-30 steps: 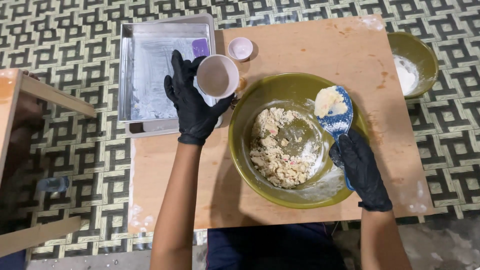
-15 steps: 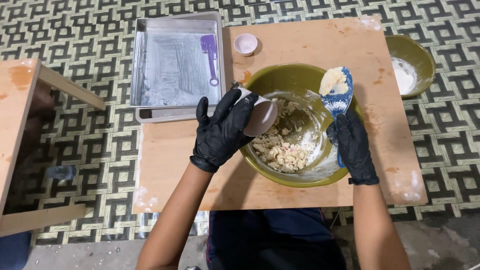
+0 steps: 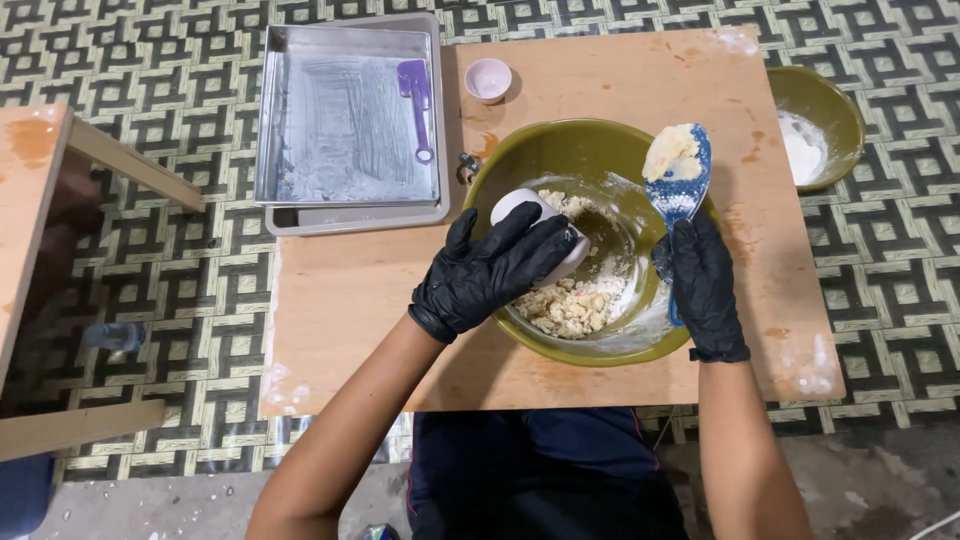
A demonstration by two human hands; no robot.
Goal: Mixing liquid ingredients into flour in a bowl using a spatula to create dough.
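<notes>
A large olive-green bowl (image 3: 540,160) sits on a low wooden table (image 3: 350,310) and holds crumbly pale dough (image 3: 572,303). My left hand (image 3: 490,272), in a black glove, grips a small white cup (image 3: 520,205) tipped over the bowl's inside. My right hand (image 3: 703,285), also gloved, holds a blue spatula (image 3: 690,190) upright at the bowl's right rim, with a lump of dough (image 3: 668,152) stuck on its blade.
A square metal baking pan (image 3: 350,125) with a purple spatula (image 3: 416,95) inside lies at the table's far left corner. A small lilac cup (image 3: 488,78) stands behind the bowl. A second olive bowl (image 3: 820,100) with white flour sits on the patterned floor at right.
My left hand carried the white cup from beside the pan to over the bowl and tipped it inward. The right hand kept the spatula at the bowl's rim.
</notes>
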